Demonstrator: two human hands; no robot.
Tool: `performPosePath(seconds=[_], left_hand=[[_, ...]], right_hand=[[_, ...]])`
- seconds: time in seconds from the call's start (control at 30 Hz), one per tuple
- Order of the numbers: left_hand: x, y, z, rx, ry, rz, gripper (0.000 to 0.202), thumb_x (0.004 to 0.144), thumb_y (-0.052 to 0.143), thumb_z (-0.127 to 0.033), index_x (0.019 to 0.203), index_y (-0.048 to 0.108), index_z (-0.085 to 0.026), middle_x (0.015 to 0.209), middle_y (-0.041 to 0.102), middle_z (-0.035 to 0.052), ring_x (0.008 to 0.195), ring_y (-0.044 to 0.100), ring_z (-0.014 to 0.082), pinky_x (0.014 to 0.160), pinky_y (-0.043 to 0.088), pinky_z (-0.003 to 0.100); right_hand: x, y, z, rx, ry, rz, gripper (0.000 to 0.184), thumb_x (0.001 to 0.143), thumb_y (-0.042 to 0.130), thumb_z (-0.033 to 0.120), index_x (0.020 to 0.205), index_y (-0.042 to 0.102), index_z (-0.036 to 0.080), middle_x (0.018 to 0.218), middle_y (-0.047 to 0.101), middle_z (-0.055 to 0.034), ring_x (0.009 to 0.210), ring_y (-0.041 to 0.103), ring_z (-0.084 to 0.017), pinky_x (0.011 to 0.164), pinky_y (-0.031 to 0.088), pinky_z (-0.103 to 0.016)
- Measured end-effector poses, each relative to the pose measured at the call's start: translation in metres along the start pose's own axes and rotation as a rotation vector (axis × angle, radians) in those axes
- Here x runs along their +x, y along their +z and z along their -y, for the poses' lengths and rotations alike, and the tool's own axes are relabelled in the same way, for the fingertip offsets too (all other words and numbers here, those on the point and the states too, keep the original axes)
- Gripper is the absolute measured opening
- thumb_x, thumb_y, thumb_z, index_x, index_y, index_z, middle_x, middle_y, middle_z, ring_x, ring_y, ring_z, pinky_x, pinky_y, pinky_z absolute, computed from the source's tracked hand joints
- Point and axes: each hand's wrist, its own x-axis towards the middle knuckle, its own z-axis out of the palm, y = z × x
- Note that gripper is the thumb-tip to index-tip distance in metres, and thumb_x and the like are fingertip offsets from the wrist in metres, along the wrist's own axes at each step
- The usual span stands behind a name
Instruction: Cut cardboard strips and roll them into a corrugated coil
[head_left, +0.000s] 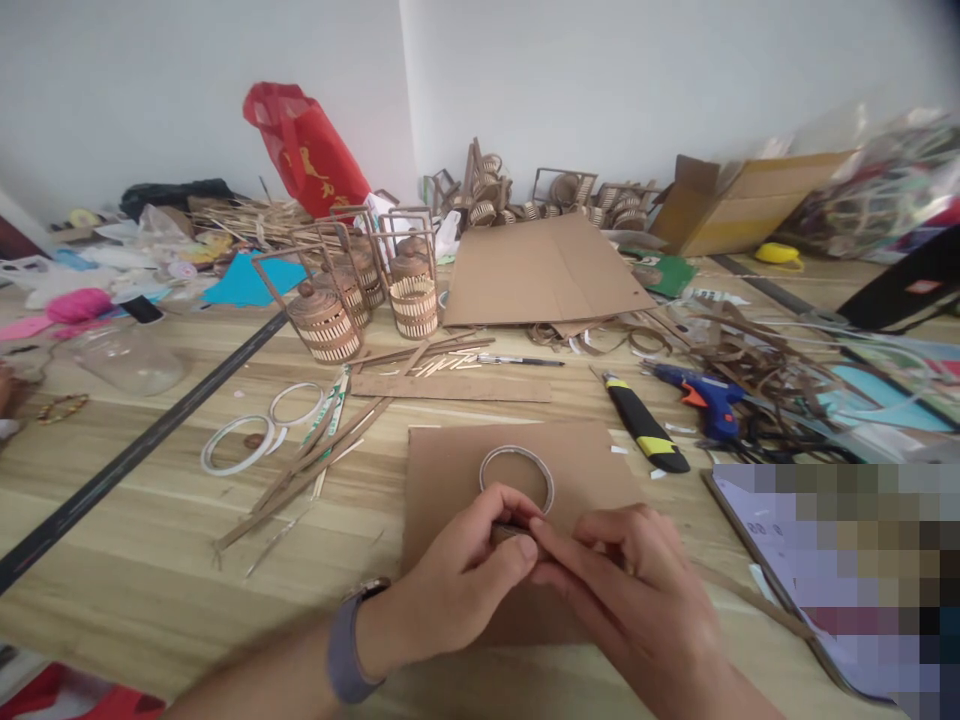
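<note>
Above a square of cardboard (450,480), my left hand (465,570) and my right hand (637,590) meet at the fingertips. Between them they pinch a small dark-brown piece (511,535), which looks like a coiled brown strip; fingers cover most of it. A flat brown strip (750,592) runs out from behind my right hand toward the lower right. Just beyond my fingers a pale ring (551,480) lies on the cardboard. Both hands are closed.
A utility knife (641,420) and a blue glue gun (712,395) lie to the right, near a tablet-like screen (765,540). Small lidded baskets (326,325) stand at the back left. White rings (236,445) and brown strips (300,475) lie left. A person's hand (6,390) shows at the left edge.
</note>
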Motion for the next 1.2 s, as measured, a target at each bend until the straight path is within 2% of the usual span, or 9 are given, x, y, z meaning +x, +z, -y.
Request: performPosePath(seconds=[0.13, 0.37, 0.43, 0.53, 0.67, 0.8, 0.9, 1.03, 1.2], left_hand=[[0.000, -0.001, 0.005, -0.149, -0.004, -0.011, 0.013, 0.089, 0.047, -0.024, 0.099, 0.054, -0.018, 0.089, 0.053, 0.0009, 0.079, 0.048, 0.0142, 0.073, 0.041, 0.028], [-0.003, 0.000, 0.019, -0.329, 0.119, 0.024, 0.020, 0.088, 0.051, -0.032, 0.103, 0.054, -0.020, 0.105, 0.049, 0.0050, 0.089, 0.047, 0.0177, 0.070, 0.042, 0.027], [-0.004, 0.000, 0.016, -0.265, 0.124, 0.036, 0.021, 0.091, 0.049, -0.035, 0.105, 0.052, -0.021, 0.105, 0.048, 0.0047, 0.089, 0.047, 0.0177, 0.074, 0.043, 0.029], [-0.003, -0.002, 0.009, -0.046, 0.075, 0.038, 0.031, 0.095, 0.049, -0.045, 0.115, 0.049, -0.021, 0.109, 0.050, 0.0061, 0.095, 0.047, 0.0197, 0.085, 0.041, 0.034], [0.000, -0.005, 0.008, -0.008, 0.028, 0.022, 0.063, 0.083, 0.059, -0.066, 0.123, 0.044, -0.019, 0.111, 0.049, 0.0073, 0.092, 0.049, 0.0200, 0.079, 0.043, 0.033], [-0.002, -0.005, 0.011, 0.083, 0.031, 0.011, 0.060, 0.086, 0.056, -0.063, 0.126, 0.046, -0.019, 0.107, 0.052, 0.0064, 0.089, 0.051, 0.0186, 0.078, 0.044, 0.032], [-0.004, -0.005, 0.008, -0.011, 0.040, 0.054, 0.062, 0.088, 0.053, -0.063, 0.131, 0.043, -0.020, 0.113, 0.052, 0.0078, 0.098, 0.053, 0.0207, 0.086, 0.046, 0.034], [-0.006, -0.005, 0.001, -0.180, 0.015, 0.129, 0.063, 0.086, 0.053, -0.066, 0.129, 0.046, -0.020, 0.112, 0.051, 0.0087, 0.100, 0.053, 0.0212, 0.086, 0.048, 0.034], [-0.005, -0.006, 0.004, -0.311, 0.048, 0.203, 0.058, 0.087, 0.054, -0.064, 0.127, 0.048, -0.023, 0.115, 0.050, 0.0086, 0.096, 0.054, 0.0189, 0.080, 0.049, 0.032]], right_hand=[[-0.001, 0.001, 0.002, 0.136, 0.043, 0.004, 0.020, 0.096, 0.057, 0.025, 0.106, 0.073, 0.019, 0.071, 0.061, -0.0024, 0.060, 0.059, -0.011, 0.052, 0.050, -0.020], [0.002, 0.001, 0.008, 0.204, 0.035, -0.001, 0.021, 0.097, 0.054, 0.025, 0.103, 0.072, 0.019, 0.073, 0.064, -0.0036, 0.059, 0.064, -0.012, 0.053, 0.055, -0.020], [0.002, 0.000, 0.008, 0.177, 0.020, 0.002, 0.021, 0.098, 0.052, 0.025, 0.103, 0.072, 0.019, 0.074, 0.066, -0.0037, 0.060, 0.065, -0.012, 0.055, 0.055, -0.020], [-0.001, 0.000, 0.004, 0.104, 0.001, 0.019, 0.021, 0.098, 0.051, 0.025, 0.103, 0.071, 0.021, 0.073, 0.068, -0.0024, 0.060, 0.064, -0.012, 0.056, 0.054, -0.023], [-0.011, 0.002, -0.004, -0.003, -0.088, 0.091, 0.024, 0.099, 0.048, 0.020, 0.109, 0.069, 0.018, 0.073, 0.067, -0.0032, 0.057, 0.059, -0.013, 0.053, 0.046, -0.027], [-0.022, 0.004, -0.009, -0.033, -0.177, 0.169, 0.029, 0.098, 0.047, 0.013, 0.120, 0.064, 0.018, 0.076, 0.068, -0.0038, 0.058, 0.058, -0.015, 0.053, 0.044, -0.029], [-0.022, 0.005, -0.007, 0.057, -0.105, 0.171, 0.030, 0.098, 0.049, 0.016, 0.124, 0.062, 0.022, 0.077, 0.070, -0.0017, 0.057, 0.060, -0.013, 0.054, 0.047, -0.027], [-0.019, 0.005, -0.004, 0.184, 0.053, 0.130, 0.028, 0.100, 0.048, 0.025, 0.122, 0.064, 0.029, 0.075, 0.071, 0.0011, 0.056, 0.063, -0.014, 0.055, 0.053, -0.026], [-0.018, 0.003, -0.006, 0.178, 0.075, 0.073, 0.028, 0.099, 0.048, 0.029, 0.120, 0.066, 0.031, 0.087, 0.073, -0.0013, 0.071, 0.071, -0.016, 0.064, 0.059, -0.025]])
